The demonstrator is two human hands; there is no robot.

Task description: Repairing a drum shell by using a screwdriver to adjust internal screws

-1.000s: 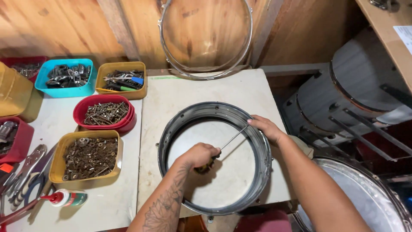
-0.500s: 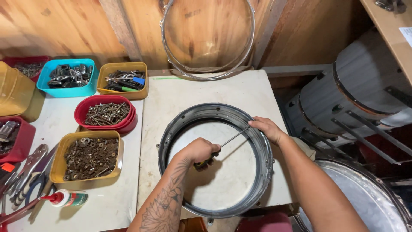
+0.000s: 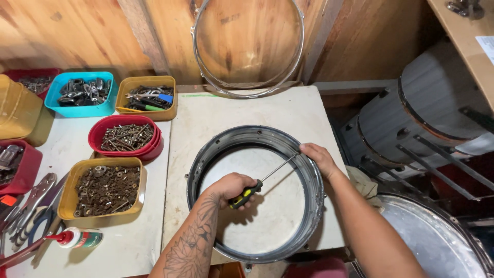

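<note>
A round grey drum shell (image 3: 216,149) lies flat on a white table (image 3: 247,110) in the head view. My left hand (image 3: 232,187) is inside the shell, closed around the black and yellow handle of a screwdriver (image 3: 267,177). The thin metal shaft runs up and right to the shell's inner wall. There my right hand (image 3: 318,157) rests on the shell's right rim, fingers at the screwdriver's tip. What the tip touches is hidden by the fingers.
Bins of hardware stand left: a yellow tub of nuts (image 3: 105,189), a red bowl of screws (image 3: 127,136), a yellow box of tools (image 3: 148,98), a blue box (image 3: 81,93). A metal hoop (image 3: 247,46) leans on the wooden wall. Drums (image 3: 437,113) crowd the right. A spray can (image 3: 77,238) lies front left.
My hands and the screwdriver stay in nearly the same place on the shell. Only a slight shift of the view is visible.
</note>
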